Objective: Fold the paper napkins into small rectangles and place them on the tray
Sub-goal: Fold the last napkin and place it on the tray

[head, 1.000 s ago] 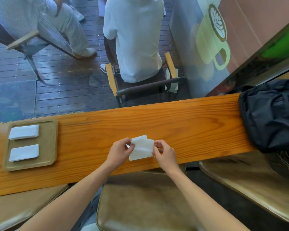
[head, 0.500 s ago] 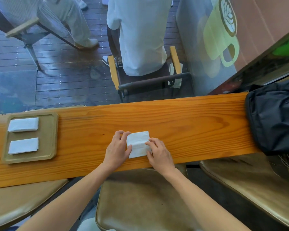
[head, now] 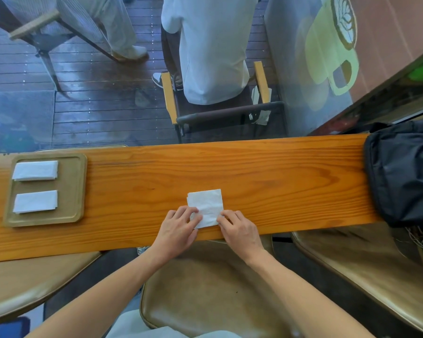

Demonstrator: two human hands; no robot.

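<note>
A white paper napkin (head: 206, 203) lies flat on the wooden counter (head: 266, 181), folded to a rough square. My left hand (head: 178, 229) pinches its near left corner and my right hand (head: 238, 230) pinches its near right corner. At the counter's left end sits a tan tray (head: 76, 186) with two folded white napkins on it, one at the back (head: 36, 170) and one at the front (head: 36, 201), side by side with a gap between them.
A black bag (head: 405, 172) rests on the counter's right end. Brown padded stools (head: 205, 289) stand under the counter's near edge. Beyond the glass a person sits on a chair (head: 220, 113) on a wooden deck.
The napkin was held up between both hands a second ago; it now lies flat on the counter, and both hands have slid back to its near corners.
</note>
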